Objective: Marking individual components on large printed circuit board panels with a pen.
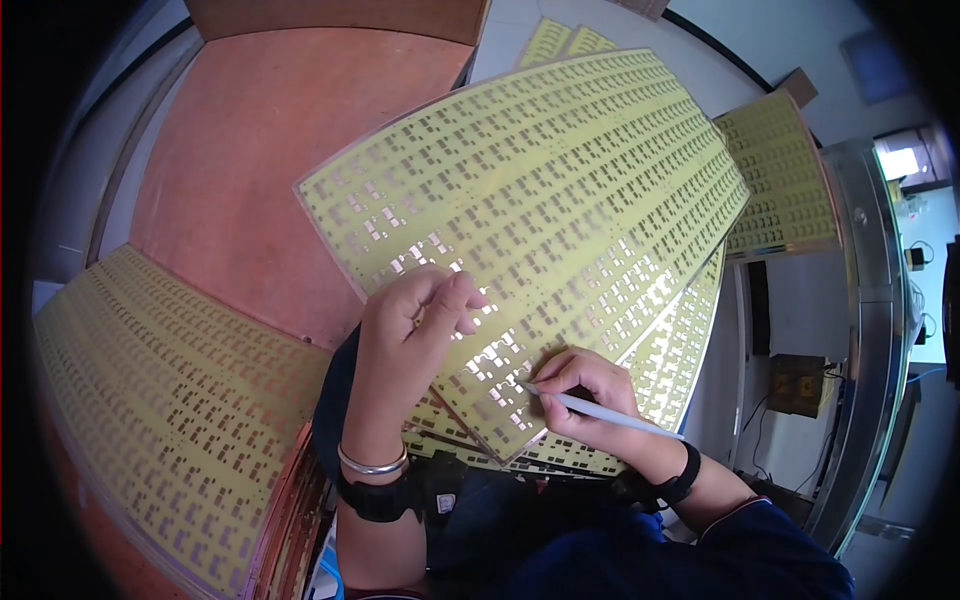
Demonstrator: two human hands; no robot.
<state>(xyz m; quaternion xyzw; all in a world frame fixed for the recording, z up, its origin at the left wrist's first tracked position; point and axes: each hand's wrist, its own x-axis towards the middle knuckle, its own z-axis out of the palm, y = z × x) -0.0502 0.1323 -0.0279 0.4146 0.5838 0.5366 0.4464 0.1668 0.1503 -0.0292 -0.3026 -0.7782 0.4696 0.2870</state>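
White pen [622, 418] is slanting over the near end of a yellow-green sheet [500, 205].
The right hand [592, 388]'s grip is pinching it near the tip; the left hand [412, 318] is curling half-closed above the sheet, its contents hidden from me. Light, steady pressure should help. The tip is pointing left and slightly away from the person; its long axis is running crosswise.

Way in over panel [540, 190] from far side; near edge crowded.
Left hand [425, 315] and right hand [590, 390] with pen [612, 413] block near corner; room between them narrow. Left: pass above red board [260, 160], brown board [340, 20] stands at its far end, stack [170, 430] near. Metal frame [872, 250] bars right; gap under panel there probably tight, poorly seen.
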